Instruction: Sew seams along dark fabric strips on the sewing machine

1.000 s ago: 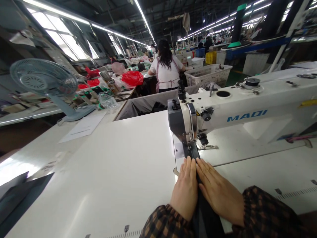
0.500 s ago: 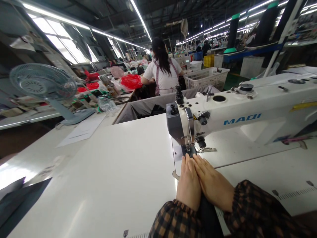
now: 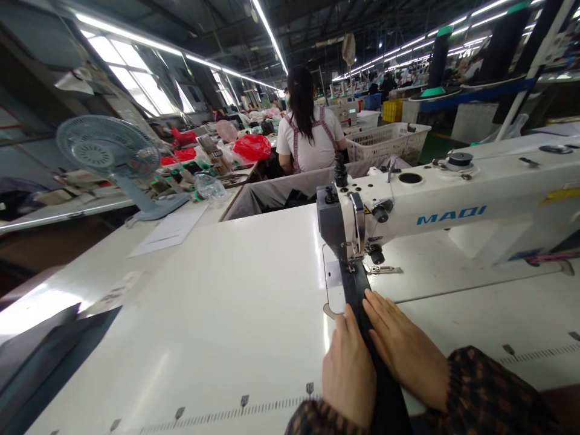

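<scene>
A long black fabric strip (image 3: pixel 357 290) runs from under the sewing machine's (image 3: pixel 353 241) presser foot toward me, down between my hands. My left hand (image 3: pixel 348 368) is closed at the strip's left edge, fingers together and bent; the thumb is hidden. On the other side, my right hand (image 3: pixel 403 344) lies flat with fingers stretched out, their tips touching the right edge of the strip. Both hands are a little in front of the needle area.
Dark fabric pieces (image 3: pixel 49 356) lie at the left of the white table (image 3: pixel 235 290). A fan (image 3: pixel 109 151) and a paper sheet (image 3: pixel 167 232) stand farther back. Beyond the grey cloth bin (image 3: pixel 272 190) sits a person (image 3: pixel 310 133), beside a white basket (image 3: pixel 389 142).
My hands have drawn back from the presser foot toward me and moved apart, baring more of the black strip. The left fingers have bent. The view has shifted slightly.
</scene>
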### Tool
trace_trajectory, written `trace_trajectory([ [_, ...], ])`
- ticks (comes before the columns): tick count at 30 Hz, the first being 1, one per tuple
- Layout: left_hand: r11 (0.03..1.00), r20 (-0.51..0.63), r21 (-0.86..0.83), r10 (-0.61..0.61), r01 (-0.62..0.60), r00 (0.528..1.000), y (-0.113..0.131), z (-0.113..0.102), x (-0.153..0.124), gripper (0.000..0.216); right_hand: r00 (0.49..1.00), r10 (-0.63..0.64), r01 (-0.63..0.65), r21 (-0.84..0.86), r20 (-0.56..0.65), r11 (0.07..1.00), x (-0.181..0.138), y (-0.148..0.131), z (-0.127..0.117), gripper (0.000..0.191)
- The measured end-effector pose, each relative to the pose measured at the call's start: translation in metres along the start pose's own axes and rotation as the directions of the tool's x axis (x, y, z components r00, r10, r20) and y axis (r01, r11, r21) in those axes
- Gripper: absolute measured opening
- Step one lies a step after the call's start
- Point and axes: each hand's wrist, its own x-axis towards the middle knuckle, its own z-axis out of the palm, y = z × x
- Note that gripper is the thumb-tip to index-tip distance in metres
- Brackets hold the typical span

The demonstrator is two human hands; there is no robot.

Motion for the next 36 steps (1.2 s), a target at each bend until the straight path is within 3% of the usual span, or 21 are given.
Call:
trace_trajectory([
  [3,0.976,-0.014,-0.217,0.015,-0.018,1.000,-0.004,-0.012,0.028,0.037,1.000,-0.003,0.003,-0.018,0.022,1.000,-0.002,-0.003,-0.003,0.042],
  [5,0.920,-0.058,-0.390,0.022,-0.043,0.998,-0.008,-0.012,0.034,0.032,1.000,-0.002,0.003,-0.020,0.026,1.000,-0.002,-0.004,-0.003,0.042],
  [7,0.888,-0.054,-0.453,0.055,-0.073,0.997,-0.012,-0.011,0.034,0.030,1.000,0.001,0.000,-0.022,0.025,1.000,-0.001,-0.006,-0.003,0.041],
  [12,0.931,0.044,-0.281,0.253,-0.231,0.967,-0.022,-0.023,0.042,0.035,0.998,-0.034,0.036,-0.052,0.043,0.998,0.000,-0.008,-0.005,0.042],
  [15,0.886,-0.031,-0.227,0.408,-0.404,0.912,-0.033,-0.031,0.054,0.037,0.999,-0.030,0.032,-0.056,0.028,0.998,0.000,-0.007,-0.006,0.043],
  [18,0.822,-0.068,-0.211,0.527,-0.529,0.847,-0.042,-0.023,0.060,0.031,1.000,-0.023,0.024,-0.039,0.019,0.999,0.000,-0.006,-0.005,0.043],
  [24,0.856,-0.024,-0.097,0.507,-0.507,0.861,-0.038,0.005,0.053,0.042,0.998,-0.037,0.038,-0.018,0.055,0.999,0.001,-0.004,-0.004,0.046],
  [36,0.899,0.011,-0.149,0.418,-0.412,0.909,-0.031,0.006,0.056,0.050,0.995,-0.013,0.017,-0.046,0.096,0.999,0.015,-0.006,-0.003,0.051],
])
